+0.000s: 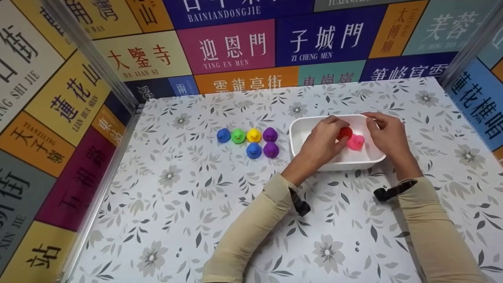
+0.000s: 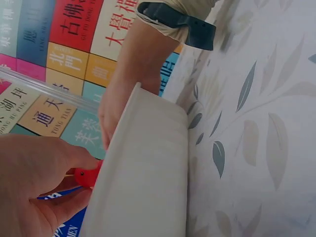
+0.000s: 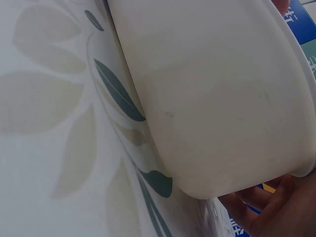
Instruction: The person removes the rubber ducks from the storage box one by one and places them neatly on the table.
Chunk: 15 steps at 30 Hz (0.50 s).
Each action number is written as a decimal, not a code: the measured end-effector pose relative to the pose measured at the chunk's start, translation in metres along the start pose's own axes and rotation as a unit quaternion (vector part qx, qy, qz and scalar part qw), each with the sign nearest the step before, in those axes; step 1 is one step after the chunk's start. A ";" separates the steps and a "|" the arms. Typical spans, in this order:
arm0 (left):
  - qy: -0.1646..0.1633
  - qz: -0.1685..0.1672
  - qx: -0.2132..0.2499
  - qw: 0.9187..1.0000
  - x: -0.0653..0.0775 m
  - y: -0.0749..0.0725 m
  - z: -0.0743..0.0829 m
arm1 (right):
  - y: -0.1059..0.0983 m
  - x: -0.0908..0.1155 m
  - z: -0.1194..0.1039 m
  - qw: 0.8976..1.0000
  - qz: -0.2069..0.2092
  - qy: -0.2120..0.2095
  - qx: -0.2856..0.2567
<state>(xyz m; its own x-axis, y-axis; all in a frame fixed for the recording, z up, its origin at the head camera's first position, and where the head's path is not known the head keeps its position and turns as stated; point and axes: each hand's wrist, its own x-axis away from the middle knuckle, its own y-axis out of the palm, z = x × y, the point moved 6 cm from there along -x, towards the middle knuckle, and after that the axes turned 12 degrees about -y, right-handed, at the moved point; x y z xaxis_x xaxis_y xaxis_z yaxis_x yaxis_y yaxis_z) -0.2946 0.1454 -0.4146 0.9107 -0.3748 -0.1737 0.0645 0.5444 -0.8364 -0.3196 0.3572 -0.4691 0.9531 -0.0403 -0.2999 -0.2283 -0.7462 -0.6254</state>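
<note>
My left hand (image 1: 319,140) reaches over the white tub (image 1: 342,166) and pinches a small red toy duck (image 1: 344,133) between thumb and fingers. The left wrist view also shows that red duck (image 2: 87,177) at the fingertips, just above the tub's rim. A pink toy duck (image 1: 356,142) sits inside the tub, close beside the red one. At the tub's right end, my right hand (image 1: 390,133) grips the rim. Its fingers (image 3: 276,205) are bent against the tub's end wall in the right wrist view, partly hidden by the tub.
Left of the tub, several toy ducks stand in two rows: blue (image 1: 223,135), green (image 1: 238,136), yellow (image 1: 254,135) and purple (image 1: 270,135) behind, another blue (image 1: 253,150) and purple (image 1: 271,149) in front. Sign-covered panels (image 1: 235,47) border the flower-patterned table (image 1: 169,220).
</note>
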 end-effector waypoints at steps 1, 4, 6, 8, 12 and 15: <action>0.007 0.007 0.007 1.000 0.003 -0.003 -0.002 | 0.001 0.000 0.000 1.000 -0.001 0.003 0.000; 0.029 0.039 0.022 0.999 0.012 -0.013 -0.007 | 0.002 0.000 0.000 1.000 -0.001 0.009 0.001; 0.044 0.058 0.034 0.997 0.018 -0.018 -0.012 | 0.002 0.000 0.000 1.000 0.002 0.008 0.003; 0.051 0.068 0.048 0.995 0.022 -0.022 -0.016 | 0.002 0.000 -0.001 1.000 0.007 0.003 0.002; 0.055 0.064 0.073 0.994 0.029 -0.026 -0.023 | 0.001 0.000 0.000 1.000 0.012 0.000 0.002; 0.062 0.062 0.081 0.993 0.032 -0.029 -0.025 | 0.003 0.000 0.001 1.000 0.010 0.005 -0.001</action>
<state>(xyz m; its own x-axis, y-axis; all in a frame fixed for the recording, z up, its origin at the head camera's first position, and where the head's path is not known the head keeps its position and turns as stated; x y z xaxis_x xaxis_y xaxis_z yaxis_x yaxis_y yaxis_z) -0.2773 0.0989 -0.4094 0.8588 -0.3816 -0.3419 0.0282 0.7015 -0.7121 -0.3202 0.3557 -0.4716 0.9504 -0.0608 -0.3052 -0.2464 -0.7459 -0.6187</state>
